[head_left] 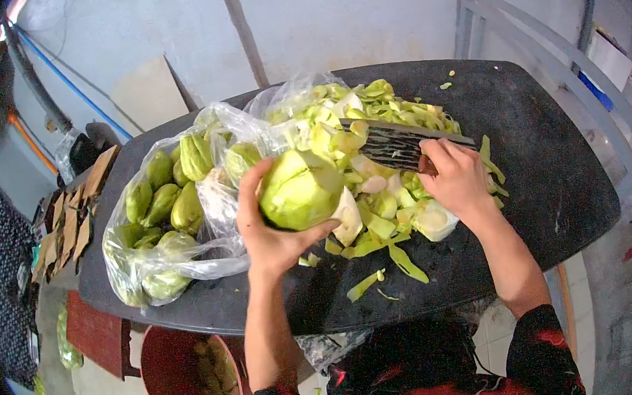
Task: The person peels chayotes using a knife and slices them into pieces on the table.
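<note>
As the curved-edged black table (556, 160) stretches rightward past a heap of pale-green peelings (380, 227), our left hand (264, 239) spreads around a rounded, light-green peeled chayote (299, 190), left of the broad, dark streaked blade (392, 145) our right hand (454, 180) pinches.

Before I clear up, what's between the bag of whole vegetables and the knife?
In the head view, the left hand holding a green vegetable, plus loose peelings, lie between the bag and the knife.
</note>
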### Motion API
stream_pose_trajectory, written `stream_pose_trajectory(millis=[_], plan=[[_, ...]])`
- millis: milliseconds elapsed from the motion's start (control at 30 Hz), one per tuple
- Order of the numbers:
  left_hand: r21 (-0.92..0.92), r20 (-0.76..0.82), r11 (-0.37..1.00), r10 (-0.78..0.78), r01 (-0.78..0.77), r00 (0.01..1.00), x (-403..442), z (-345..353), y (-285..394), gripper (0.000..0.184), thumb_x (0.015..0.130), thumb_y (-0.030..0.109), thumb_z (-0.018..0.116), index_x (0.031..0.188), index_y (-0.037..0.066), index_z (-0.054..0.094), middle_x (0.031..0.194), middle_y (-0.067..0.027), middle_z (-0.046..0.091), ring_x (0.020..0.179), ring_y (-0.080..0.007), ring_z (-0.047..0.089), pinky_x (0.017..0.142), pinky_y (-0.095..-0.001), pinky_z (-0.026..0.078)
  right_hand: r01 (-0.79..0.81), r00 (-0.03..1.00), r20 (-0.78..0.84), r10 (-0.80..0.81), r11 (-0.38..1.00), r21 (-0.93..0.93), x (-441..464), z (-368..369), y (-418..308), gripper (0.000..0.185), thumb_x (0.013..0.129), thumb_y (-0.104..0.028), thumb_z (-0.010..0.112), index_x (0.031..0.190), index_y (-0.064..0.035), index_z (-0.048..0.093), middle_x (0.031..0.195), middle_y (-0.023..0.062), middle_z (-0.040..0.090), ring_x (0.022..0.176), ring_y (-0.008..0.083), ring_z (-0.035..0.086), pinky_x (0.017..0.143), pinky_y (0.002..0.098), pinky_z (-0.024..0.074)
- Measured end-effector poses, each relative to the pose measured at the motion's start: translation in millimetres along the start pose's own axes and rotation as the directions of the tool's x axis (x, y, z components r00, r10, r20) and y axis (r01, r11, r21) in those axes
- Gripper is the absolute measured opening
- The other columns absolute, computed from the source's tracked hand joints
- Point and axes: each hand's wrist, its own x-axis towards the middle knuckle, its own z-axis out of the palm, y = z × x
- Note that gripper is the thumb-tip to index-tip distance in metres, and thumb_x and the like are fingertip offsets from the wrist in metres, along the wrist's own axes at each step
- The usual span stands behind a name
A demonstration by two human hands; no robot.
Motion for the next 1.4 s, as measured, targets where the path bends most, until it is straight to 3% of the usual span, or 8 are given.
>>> stream_pose_trajectory(millis=[133, 467, 667, 800, 967, 1100, 1267, 1400], plan=[[0.078, 0.326, 0.956, -0.291, 0.281, 0.899, -2, -35, 8, 0.090, 0.042, 0.015, 0.094, 0.121, -0.001, 0.054, 0.111, -0.0142, 0.063, 0.104, -0.0221, 0.061, 0.095, -0.0342, 0.047, -0.001, 1.000, -0.023, 0.001, 1.000, 0.018, 1, 0, 4, 0.030, 0.067, -0.011, 0.073, 0.093, -0.0085, 0.058, 0.080, 0.0083, 0.063, 0.074, 0.0296, 0.066, 0.063, 0.0411, 0.0539], [0.247, 0.517, 0.883, -0.469, 0.399, 0.716, -38, -66, -19, 0.083, 0.045, 0.022, 0.094, 0.118, 0.001, 0.059, 0.103, -0.0162, 0.068, 0.097, -0.0267, 0.065, 0.091, -0.0359, 0.048, -0.005, 1.000, 0.028, 0.004, 1.000, 0.017, -3, 6, -3, 0.033, 0.065, -0.006, 0.072, 0.096, -0.0087, 0.062, 0.084, 0.0077, 0.065, 0.074, 0.0292, 0.066, 0.064, 0.0390, 0.0538], [0.430, 0.326, 0.826, -0.518, 0.364, 0.791, -22, -52, -5, 0.068, 0.062, 0.018, 0.086, 0.122, 0.004, 0.057, 0.118, -0.0190, 0.060, 0.110, -0.0339, 0.058, 0.092, -0.0415, 0.047, 0.025, 1.000, 0.014, -0.024, 0.999, -0.041, -3, 4, -4, 0.031, 0.065, -0.009, 0.072, 0.094, -0.0098, 0.061, 0.079, 0.0053, 0.062, 0.072, 0.0271, 0.065, 0.061, 0.0394, 0.0533], [0.586, 0.239, 0.788, -0.392, 0.190, 0.888, -19, -31, 3, 0.064, 0.069, 0.005, 0.075, 0.129, 0.010, 0.054, 0.138, -0.0197, 0.042, 0.129, -0.0398, 0.037, 0.105, -0.0484, 0.034, 0.030, 0.999, 0.019, -0.028, 0.998, -0.064, -4, 7, -5, 0.031, 0.065, -0.010, 0.072, 0.093, -0.0100, 0.059, 0.077, 0.0053, 0.060, 0.071, 0.0264, 0.065, 0.061, 0.0395, 0.0530], [0.524, 0.499, 0.793, 0.009, -0.310, 0.867, 7, 21, 21, 0.074, 0.066, -0.004, 0.063, 0.134, 0.024, 0.054, 0.147, -0.0157, 0.033, 0.132, -0.0428, 0.032, 0.110, -0.0498, 0.032, 0.088, 0.996, 0.011, -0.088, 0.996, -0.027, -3, 5, -8, 0.027, 0.065, -0.010, 0.072, 0.087, -0.0098, 0.057, 0.074, 0.0054, 0.057, 0.067, 0.0265, 0.063, 0.056, 0.0387, 0.0519], [0.528, 0.601, 0.716, 0.066, -0.457, 0.797, 21, 43, 5, 0.078, 0.063, -0.001, 0.060, 0.135, 0.029, 0.053, 0.148, -0.0149, 0.032, 0.133, -0.0410, 0.032, 0.110, -0.0505, 0.031, 0.086, 0.996, 0.017, -0.085, 0.995, -0.047, -4, 6, -2, 0.030, 0.065, -0.012, 0.074, 0.088, -0.0093, 0.055, 0.074, 0.0055, 0.056, 0.068, 0.0266, 0.063, 0.057, 0.0384, 0.0521], [0.701, 0.561, 0.600, -0.129, -0.386, 0.818, 38, 37, -39, 0.077, 0.065, 0.001, 0.063, 0.137, 0.026, 0.052, 0.147, -0.0160, 0.033, 0.133, -0.0405, 0.031, 0.109, -0.0502, 0.031, 0.071, 0.992, 0.109, -0.068, 0.997, -0.025, -3, 4, 1, 0.026, 0.071, -0.016, 0.071, 0.089, -0.0088, 0.054, 0.076, 0.0082, 0.060, 0.071, 0.0295, 0.066, 0.060, 0.0416, 0.0537], [0.622, 0.502, 0.758, -0.194, -0.196, 0.843, 41, 13, -28, 0.066, 0.070, 0.006, 0.069, 0.133, 0.015, 0.054, 0.140, -0.0182, 0.041, 0.130, -0.0414, 0.035, 0.109, -0.0476, 0.033, 0.001, 0.989, 0.151, 0.000, 1.000, -0.005, -2, -4, 3, 0.030, 0.071, -0.019, 0.073, 0.093, -0.0096, 0.055, 0.078, 0.0088, 0.061, 0.074, 0.0306, 0.066, 0.063, 0.0425, 0.0539]])
